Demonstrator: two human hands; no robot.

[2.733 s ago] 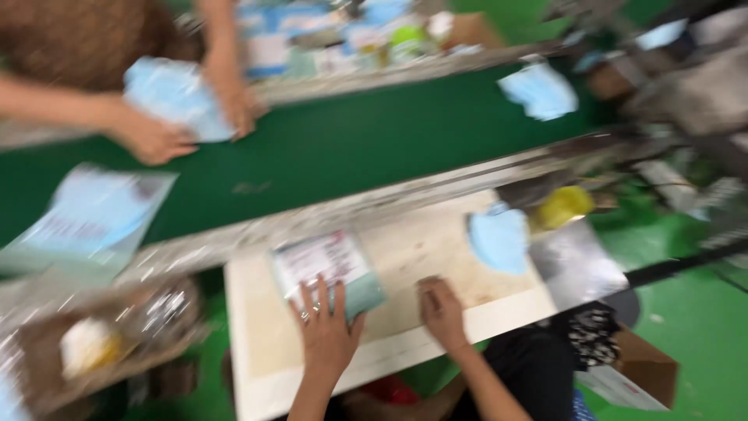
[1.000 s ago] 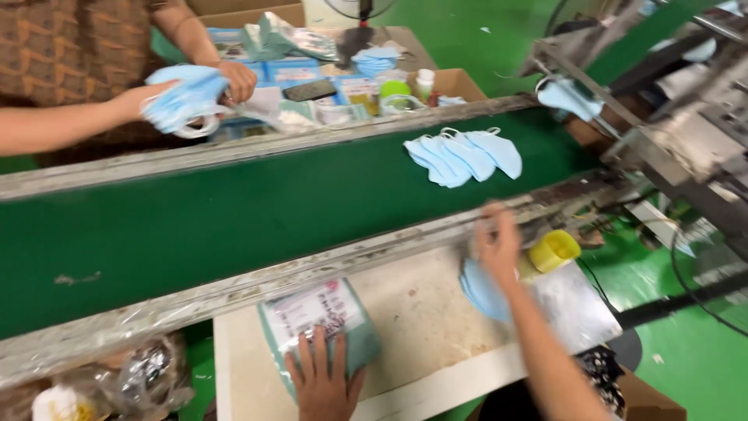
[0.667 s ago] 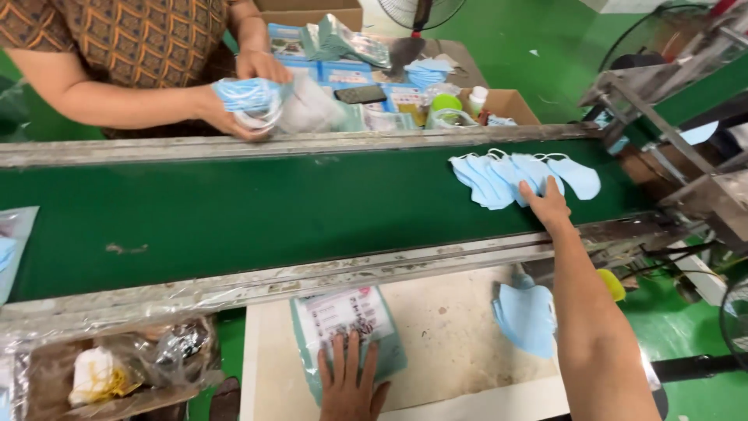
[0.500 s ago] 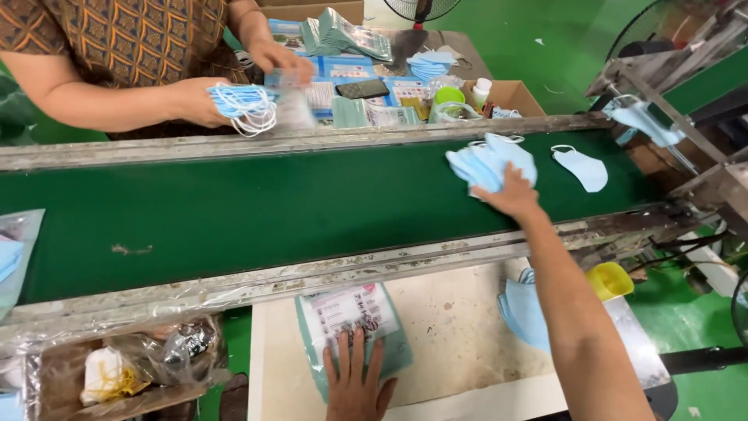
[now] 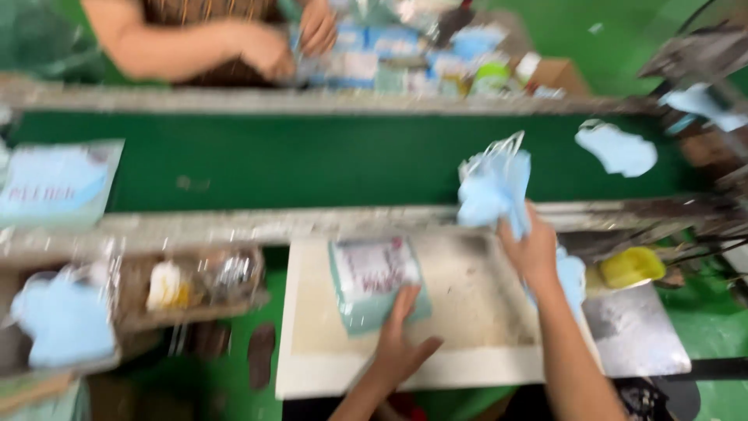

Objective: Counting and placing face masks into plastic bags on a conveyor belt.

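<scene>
My right hand (image 5: 532, 249) holds a bunch of light blue face masks (image 5: 493, 187) lifted over the near edge of the green conveyor belt (image 5: 312, 164). My left hand (image 5: 401, 343) rests flat on a pale green plastic packet (image 5: 375, 282) that lies on the white board (image 5: 467, 327) in front of me. One single blue mask (image 5: 617, 148) stays on the belt at the right. More blue masks (image 5: 573, 274) lie on the board just behind my right wrist. The picture is blurred.
Across the belt another person's hands (image 5: 288, 43) work among packets and boxes (image 5: 405, 62). A filled packet (image 5: 58, 179) lies on the belt at far left. A yellow cup (image 5: 631, 267) and a metal plate (image 5: 635, 331) sit at right, a cluttered tray (image 5: 187, 284) at left.
My right hand reached out to the belt, gathered the pile of blue masks and has pulled them back toward the board. My left hand stayed on the packet.
</scene>
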